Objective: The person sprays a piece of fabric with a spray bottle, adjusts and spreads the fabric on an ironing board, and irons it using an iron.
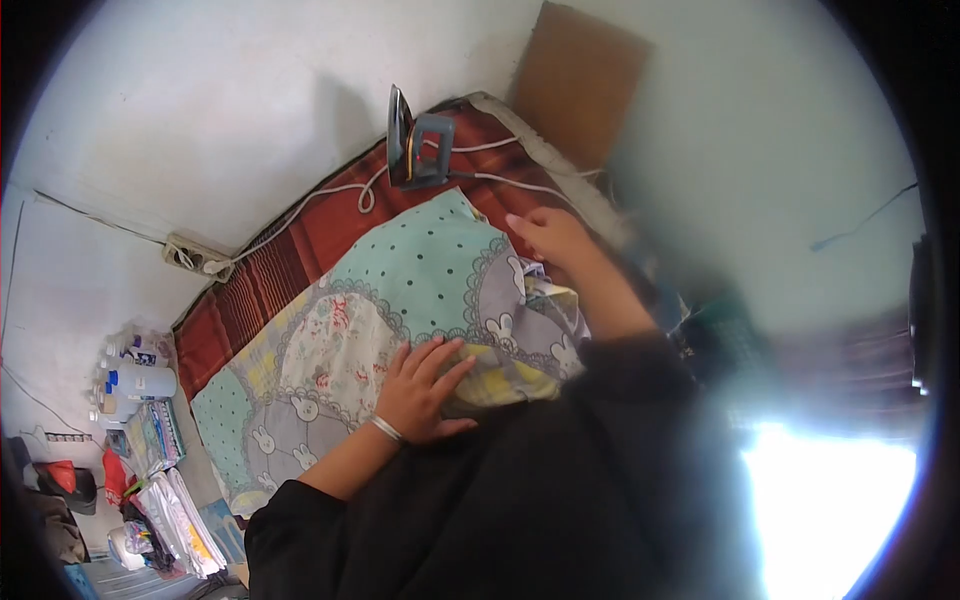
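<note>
Patterned cloth (415, 275) beneath spread left fingers (440, 360), gripping nothing, cloth edge beside partly curled right fingers (524, 229), their hold unclear

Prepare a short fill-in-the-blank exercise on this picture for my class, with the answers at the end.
The clothes iron stands on a patterned cloth coloured mainly ____.
The hand with the bracelet is the person's ____ one.
On the patchwork-print fabric, the mint-green patches carry dark ____.

Missing words: red; left; dots.
</note>
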`<action>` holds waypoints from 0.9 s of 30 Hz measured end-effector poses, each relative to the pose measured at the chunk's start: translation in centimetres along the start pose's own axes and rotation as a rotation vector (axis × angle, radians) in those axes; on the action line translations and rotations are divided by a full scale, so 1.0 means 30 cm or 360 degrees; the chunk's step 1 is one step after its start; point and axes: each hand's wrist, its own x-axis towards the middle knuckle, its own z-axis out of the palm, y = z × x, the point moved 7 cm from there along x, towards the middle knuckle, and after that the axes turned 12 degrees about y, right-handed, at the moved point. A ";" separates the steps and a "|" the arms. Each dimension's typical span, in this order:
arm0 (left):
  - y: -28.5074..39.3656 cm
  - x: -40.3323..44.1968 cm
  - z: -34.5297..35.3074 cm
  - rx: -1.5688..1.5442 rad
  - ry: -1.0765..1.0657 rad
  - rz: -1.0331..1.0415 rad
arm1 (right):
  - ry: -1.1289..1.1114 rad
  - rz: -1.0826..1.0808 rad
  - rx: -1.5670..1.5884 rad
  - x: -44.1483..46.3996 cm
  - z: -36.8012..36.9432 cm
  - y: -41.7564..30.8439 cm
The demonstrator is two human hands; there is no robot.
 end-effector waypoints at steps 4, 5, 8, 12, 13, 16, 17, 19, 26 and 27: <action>0.036 0.022 0.115 0.0145 -0.0124 -0.0071 | -0.0816 0.0430 -0.0452 -0.243 -0.102 0.059; 0.033 0.029 0.151 0.0240 -0.0124 -0.0067 | -0.0966 0.0492 -0.0425 -0.331 -0.112 0.078; 0.006 0.046 0.185 0.0300 -0.0066 -0.0073 | -0.1195 0.0425 -0.0236 -0.457 -0.055 0.139; -0.093 0.059 0.066 -0.0247 0.0144 -0.0652 | -0.0742 0.0009 0.0432 -0.387 -0.043 0.017; -0.098 0.066 0.042 -0.0234 0.0130 -0.0645 | -0.0493 0.0018 0.0690 -0.354 -0.067 -0.037; -0.125 0.083 -0.061 -0.0339 0.0461 -0.0785 | -0.0357 0.0059 0.1299 -0.351 -0.081 -0.210; -0.125 0.087 -0.084 -0.0374 0.0540 -0.0800 | -0.0270 0.0004 0.1386 -0.355 -0.087 -0.248; -0.120 0.086 -0.113 -0.0400 0.0631 -0.0794 | -0.0155 -0.0031 0.1498 -0.372 -0.090 -0.273; -0.131 0.060 -0.098 -0.0316 0.0665 -0.0958 | 0.0561 0.0164 0.1535 -0.541 -0.080 0.072; -0.119 0.064 -0.097 -0.0303 0.0681 -0.0908 | 0.0335 0.0408 0.1797 -0.587 -0.008 0.137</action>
